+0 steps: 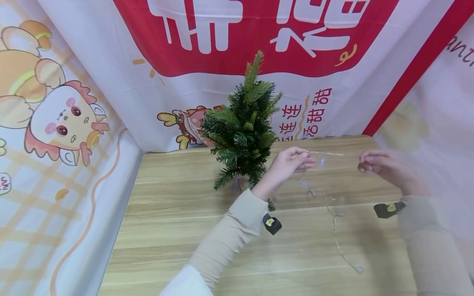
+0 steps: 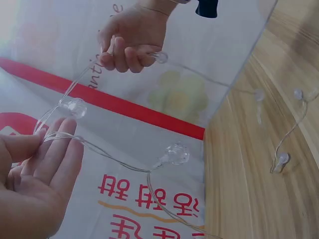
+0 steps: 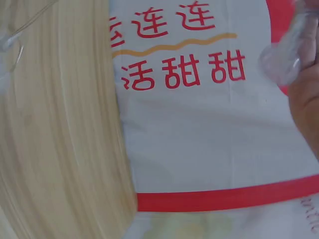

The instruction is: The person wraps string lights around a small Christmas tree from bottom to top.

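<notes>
One wire fairy-light string with at least six clear bulbs is pinched by left hand and right hand, near one bristly pine on a wood-grained bench.

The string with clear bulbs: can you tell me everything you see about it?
The string is thin, pale and wiry, with clear, rounded bulbs that look like plastic; none seems lit. The left hand pinches several strands, and the right hand grips another stretch. Part lies loosely curved on the wooden table.
</notes>
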Motion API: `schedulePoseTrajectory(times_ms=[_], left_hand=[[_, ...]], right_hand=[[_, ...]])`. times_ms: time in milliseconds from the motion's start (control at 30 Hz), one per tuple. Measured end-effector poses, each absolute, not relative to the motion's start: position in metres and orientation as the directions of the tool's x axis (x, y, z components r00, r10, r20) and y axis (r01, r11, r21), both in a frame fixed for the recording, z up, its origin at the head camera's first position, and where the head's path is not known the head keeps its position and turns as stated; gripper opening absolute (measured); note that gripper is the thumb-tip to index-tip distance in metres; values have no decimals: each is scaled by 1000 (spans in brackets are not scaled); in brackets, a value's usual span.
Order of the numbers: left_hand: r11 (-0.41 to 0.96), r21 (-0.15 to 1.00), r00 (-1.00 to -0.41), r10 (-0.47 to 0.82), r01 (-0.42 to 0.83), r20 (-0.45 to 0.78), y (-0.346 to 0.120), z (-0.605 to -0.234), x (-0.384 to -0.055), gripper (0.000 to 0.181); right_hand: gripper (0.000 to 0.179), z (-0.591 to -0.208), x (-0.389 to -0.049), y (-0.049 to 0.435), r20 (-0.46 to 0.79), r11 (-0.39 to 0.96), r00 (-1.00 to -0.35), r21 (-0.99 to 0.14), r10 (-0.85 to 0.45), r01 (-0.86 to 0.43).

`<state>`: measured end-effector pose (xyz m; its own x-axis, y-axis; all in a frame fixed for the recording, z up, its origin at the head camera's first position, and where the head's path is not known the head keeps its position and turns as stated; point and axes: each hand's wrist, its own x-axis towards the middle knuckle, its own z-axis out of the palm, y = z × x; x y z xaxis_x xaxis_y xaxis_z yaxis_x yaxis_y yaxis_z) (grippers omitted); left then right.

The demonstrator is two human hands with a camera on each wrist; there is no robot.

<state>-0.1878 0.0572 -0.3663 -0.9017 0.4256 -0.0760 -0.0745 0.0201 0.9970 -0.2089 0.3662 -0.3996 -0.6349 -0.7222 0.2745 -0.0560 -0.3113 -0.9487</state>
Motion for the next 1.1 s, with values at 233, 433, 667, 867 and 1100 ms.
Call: schedulePoseTrajectory(times_ms=[233,433,667,867,1100], left_hand=[[-13,981,-859,486,-192,-161,53,-365,-186,30],[-34,968,-793,581,-248,-183,51,-363,-187,48],[12,959,-710,670,-282,-217,52,-358,-189,63],[61,980,-645,745,-192,-172,52,-348,-188,66],[31,992,-613,784,-119,-98,47,-323,-180,66]], right_hand=[[51,-385,-210,361,382,-486,-648,-874,-659,-21],[52,-359,-204,344,338,-420,-703,-905,-626,-62],[49,-333,-199,321,328,-399,-698,-915,-637,-65],[43,-316,-198,304,263,-314,-710,-947,-654,-62],[42,-305,-200,294,259,-315,-662,-948,-704,-36]])
